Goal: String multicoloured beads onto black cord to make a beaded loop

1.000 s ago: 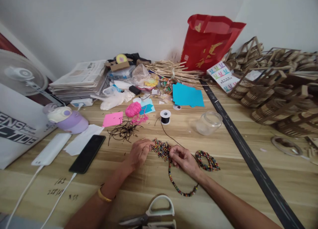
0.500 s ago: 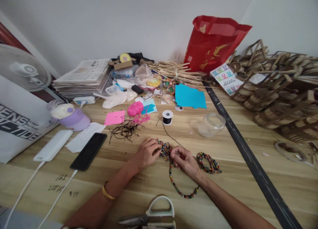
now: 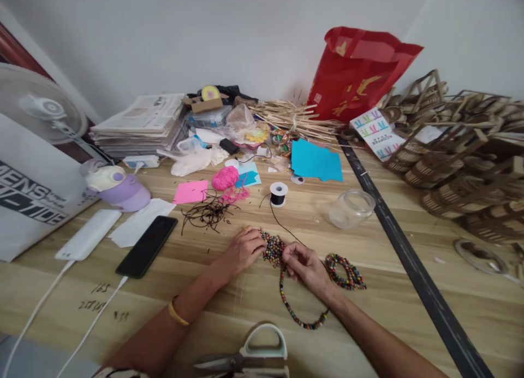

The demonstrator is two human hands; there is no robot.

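Note:
A pile of small multicoloured beads (image 3: 273, 249) lies on the wooden table between my hands. My left hand (image 3: 244, 250) rests at the pile's left edge, fingers bent together; whether a bead is between them is too small to tell. At the pile's right side, my right hand (image 3: 301, 263) pinches the end of a beaded string (image 3: 291, 311), which curves down below it. Black cord runs from a white-rimmed spool (image 3: 279, 194) to behind my right hand. A coiled bead strand (image 3: 346, 272) lies right of that hand.
White-handled scissors (image 3: 264, 349) lie at the near edge. A phone (image 3: 146, 247) is at left, beside a power bank (image 3: 88, 235). Beyond are tangled black cords (image 3: 208, 211), pink yarn (image 3: 225, 177) and a glass jar (image 3: 351, 208). Woven baskets (image 3: 450, 170) stand at right.
The view has shifted slightly. My left fingers have drawn closer together at the edge of the bead pile; my right hand keeps its pinch on the string.

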